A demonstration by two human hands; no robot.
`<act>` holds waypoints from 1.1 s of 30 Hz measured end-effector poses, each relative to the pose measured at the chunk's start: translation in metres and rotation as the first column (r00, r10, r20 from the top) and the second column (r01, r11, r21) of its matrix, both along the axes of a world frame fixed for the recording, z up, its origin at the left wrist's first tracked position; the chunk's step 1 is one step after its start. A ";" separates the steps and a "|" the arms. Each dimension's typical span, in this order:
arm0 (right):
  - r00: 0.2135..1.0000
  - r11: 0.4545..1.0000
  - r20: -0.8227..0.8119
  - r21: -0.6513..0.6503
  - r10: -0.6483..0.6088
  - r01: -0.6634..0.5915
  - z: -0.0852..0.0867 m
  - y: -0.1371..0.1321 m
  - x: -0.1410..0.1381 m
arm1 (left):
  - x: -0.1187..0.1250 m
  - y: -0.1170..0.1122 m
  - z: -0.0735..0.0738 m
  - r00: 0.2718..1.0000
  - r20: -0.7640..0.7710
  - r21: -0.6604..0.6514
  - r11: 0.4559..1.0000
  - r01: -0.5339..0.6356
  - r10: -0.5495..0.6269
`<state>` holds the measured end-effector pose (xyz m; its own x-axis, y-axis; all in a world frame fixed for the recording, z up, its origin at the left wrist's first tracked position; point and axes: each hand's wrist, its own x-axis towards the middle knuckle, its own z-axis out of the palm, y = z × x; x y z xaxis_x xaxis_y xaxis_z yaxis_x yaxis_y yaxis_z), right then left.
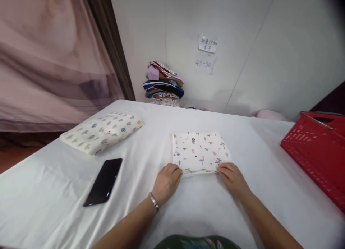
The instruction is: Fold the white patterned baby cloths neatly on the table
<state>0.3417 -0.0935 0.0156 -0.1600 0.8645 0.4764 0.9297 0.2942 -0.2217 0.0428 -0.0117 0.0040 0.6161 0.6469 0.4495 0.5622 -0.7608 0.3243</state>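
Note:
A folded white cloth printed with flamingos, palm trees and small plants lies flat on the white-covered table in front of me. My left hand pinches its near left corner between thumb and fingers. At the near right corner, my right hand grips the edge in the same way. The near edge shows stacked fold layers. A silver bracelet sits on my left wrist.
A black phone and a folded cloth with a mushroom-like print lie to the left. A red plastic basket stands at the right. Behind the table's far edge rises a stack of folded clothes, beneath paper notes on the wall.

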 end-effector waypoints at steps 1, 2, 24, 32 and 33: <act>1.000 1.000 -0.013 -0.021 -0.007 0.007 0.002 0.000 0.001 | 0.000 0.000 -0.001 1.000 0.016 -0.014 1.000 0.001 -0.001; 1.000 0.999 -0.025 -0.044 -0.016 0.014 0.004 0.000 0.001 | 0.001 -0.001 -0.001 0.999 0.033 -0.025 1.000 0.004 -0.003; 0.918 0.961 -0.341 -0.247 -0.205 0.122 0.001 0.020 0.008 | 0.007 0.003 -0.001 0.955 0.245 -0.307 0.948 -0.087 0.167; 0.926 0.892 -0.023 -0.279 -0.376 0.355 -0.003 0.066 0.032 | 0.010 0.030 0.006 0.873 0.208 -0.588 0.769 -0.249 0.441; 0.923 0.878 0.016 -0.303 -0.383 0.370 -0.008 0.068 0.033 | 0.011 0.034 0.006 0.861 0.185 -0.622 0.734 -0.271 0.474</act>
<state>0.3747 -0.0259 0.0071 0.2208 0.9568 0.1892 0.9446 -0.1615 -0.2857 0.0536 0.0221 0.0103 0.1617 0.9854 0.0531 0.5501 -0.1347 0.8242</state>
